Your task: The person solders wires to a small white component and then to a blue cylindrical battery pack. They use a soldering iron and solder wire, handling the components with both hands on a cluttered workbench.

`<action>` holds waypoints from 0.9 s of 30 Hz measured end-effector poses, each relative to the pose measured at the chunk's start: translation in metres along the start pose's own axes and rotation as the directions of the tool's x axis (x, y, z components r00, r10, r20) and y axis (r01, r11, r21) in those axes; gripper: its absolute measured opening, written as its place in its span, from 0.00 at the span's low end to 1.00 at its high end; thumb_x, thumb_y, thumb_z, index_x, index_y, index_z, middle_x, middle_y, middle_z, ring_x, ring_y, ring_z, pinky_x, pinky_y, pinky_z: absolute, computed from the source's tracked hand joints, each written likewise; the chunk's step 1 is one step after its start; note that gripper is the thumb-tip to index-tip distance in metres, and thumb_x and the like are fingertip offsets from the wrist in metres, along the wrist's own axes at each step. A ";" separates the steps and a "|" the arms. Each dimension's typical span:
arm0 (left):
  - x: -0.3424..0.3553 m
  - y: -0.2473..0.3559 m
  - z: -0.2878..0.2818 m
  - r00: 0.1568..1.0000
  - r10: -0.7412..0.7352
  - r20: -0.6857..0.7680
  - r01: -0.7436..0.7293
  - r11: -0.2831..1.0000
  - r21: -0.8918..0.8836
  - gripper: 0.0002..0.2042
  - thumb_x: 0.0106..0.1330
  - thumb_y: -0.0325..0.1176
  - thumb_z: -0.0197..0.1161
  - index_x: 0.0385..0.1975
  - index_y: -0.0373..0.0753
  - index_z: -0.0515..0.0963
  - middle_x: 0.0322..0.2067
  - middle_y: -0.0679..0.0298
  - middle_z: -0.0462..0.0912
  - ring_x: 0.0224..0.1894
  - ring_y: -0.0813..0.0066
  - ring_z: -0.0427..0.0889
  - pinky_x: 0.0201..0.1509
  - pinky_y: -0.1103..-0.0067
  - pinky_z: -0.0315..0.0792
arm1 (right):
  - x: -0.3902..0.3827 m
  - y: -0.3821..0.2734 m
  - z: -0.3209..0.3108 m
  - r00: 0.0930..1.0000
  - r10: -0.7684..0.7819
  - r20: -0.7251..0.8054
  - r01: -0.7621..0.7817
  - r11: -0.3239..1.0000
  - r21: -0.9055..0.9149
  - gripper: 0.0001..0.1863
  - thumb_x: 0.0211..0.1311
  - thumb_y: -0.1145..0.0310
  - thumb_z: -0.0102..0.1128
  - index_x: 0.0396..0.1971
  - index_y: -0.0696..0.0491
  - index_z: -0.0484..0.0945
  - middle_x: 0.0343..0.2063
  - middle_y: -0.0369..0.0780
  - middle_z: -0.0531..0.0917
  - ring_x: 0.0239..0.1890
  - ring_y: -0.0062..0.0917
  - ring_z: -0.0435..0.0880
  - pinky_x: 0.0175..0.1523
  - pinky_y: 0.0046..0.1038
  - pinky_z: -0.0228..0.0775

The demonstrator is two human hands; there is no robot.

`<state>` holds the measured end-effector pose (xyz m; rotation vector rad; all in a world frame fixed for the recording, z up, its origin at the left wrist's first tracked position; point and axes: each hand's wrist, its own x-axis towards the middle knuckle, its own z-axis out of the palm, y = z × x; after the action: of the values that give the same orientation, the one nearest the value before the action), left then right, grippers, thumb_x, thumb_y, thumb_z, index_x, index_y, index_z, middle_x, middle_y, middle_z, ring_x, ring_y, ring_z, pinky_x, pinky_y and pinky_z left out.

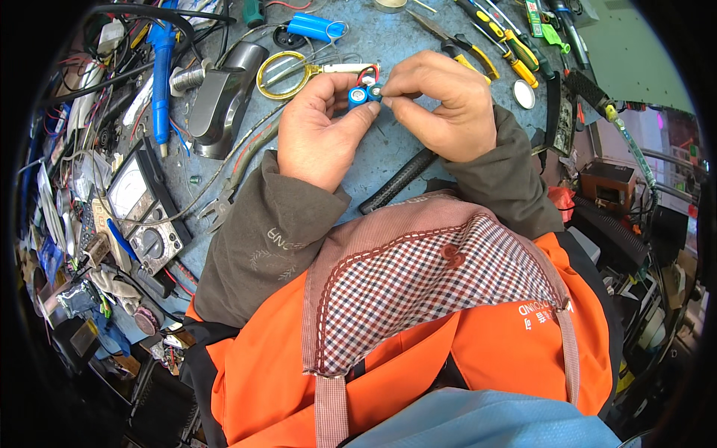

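Between the thumb and fingers of my left hand (317, 145) is a small pack of blue cylindrical battery cells (358, 96), end caps facing up. A red wire (367, 72) loops over its top. My right hand (448, 112) is closed in a pinch at the pack's right edge, by the second cell; whatever lies between those fingertips is too small to make out. Just left of the pack, a gold-rimmed magnifying glass (261, 81) lies on the blue bench mat (407, 145). Another blue cylinder (317, 27) with wire lies farther back.
At left are a blue soldering iron (161, 82), a solder spool (188, 78), an analog multimeter (149, 235) and tangled cables. Pliers (221, 208) lie beside my left sleeve. Screwdrivers (520, 66) and a white round cap (523, 94) sit at back right. A black textured handle (396, 181) lies in front of me.
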<state>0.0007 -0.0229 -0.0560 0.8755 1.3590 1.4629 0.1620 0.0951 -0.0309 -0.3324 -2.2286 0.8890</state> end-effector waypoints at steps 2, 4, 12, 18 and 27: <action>0.000 0.000 0.000 1.000 0.001 0.001 -0.001 1.000 0.004 0.15 0.70 0.18 0.66 0.55 0.30 0.77 0.46 0.62 0.86 0.47 0.80 0.84 0.53 0.81 0.82 | -0.001 0.001 0.000 1.000 0.017 0.002 -0.017 1.000 0.008 0.09 0.53 0.83 0.68 0.35 0.59 0.86 0.34 0.43 0.86 0.37 0.33 0.88 0.42 0.29 0.80; 0.000 0.000 0.000 1.000 0.002 0.002 -0.002 1.000 0.001 0.15 0.70 0.18 0.66 0.55 0.30 0.77 0.46 0.62 0.86 0.47 0.80 0.84 0.53 0.81 0.82 | -0.001 0.001 0.001 0.999 0.032 0.002 -0.032 0.999 0.018 0.09 0.53 0.83 0.68 0.35 0.59 0.86 0.34 0.43 0.86 0.37 0.33 0.88 0.42 0.29 0.80; -0.003 0.006 0.001 1.000 -0.008 0.009 0.008 0.998 -0.066 0.15 0.69 0.23 0.68 0.55 0.31 0.78 0.46 0.63 0.85 0.48 0.79 0.83 0.53 0.78 0.81 | -0.001 0.004 0.002 0.999 0.034 0.000 -0.034 0.999 0.042 0.09 0.53 0.83 0.67 0.35 0.58 0.86 0.35 0.43 0.86 0.37 0.32 0.87 0.42 0.29 0.80; 0.000 0.004 -0.003 0.999 -0.036 0.033 0.038 0.999 -0.034 0.14 0.74 0.29 0.65 0.56 0.32 0.78 0.47 0.64 0.84 0.46 0.80 0.83 0.51 0.77 0.82 | 0.000 0.004 0.002 1.000 0.008 0.002 -0.008 0.998 0.056 0.09 0.53 0.83 0.66 0.35 0.59 0.85 0.35 0.43 0.86 0.37 0.33 0.87 0.42 0.30 0.80; -0.001 0.007 0.002 0.999 -0.049 -0.009 0.048 0.995 -0.093 0.11 0.73 0.27 0.65 0.51 0.31 0.80 0.41 0.66 0.85 0.40 0.84 0.81 0.45 0.82 0.78 | -0.012 0.007 0.013 0.960 0.274 -0.057 -0.233 0.895 0.379 0.06 0.61 0.81 0.66 0.38 0.60 0.85 0.36 0.38 0.87 0.37 0.22 0.87 0.42 0.24 0.79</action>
<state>0.0021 -0.0226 -0.0483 0.7712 1.3015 1.4832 0.1611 0.0883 -0.0492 -0.4877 -1.8910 1.3725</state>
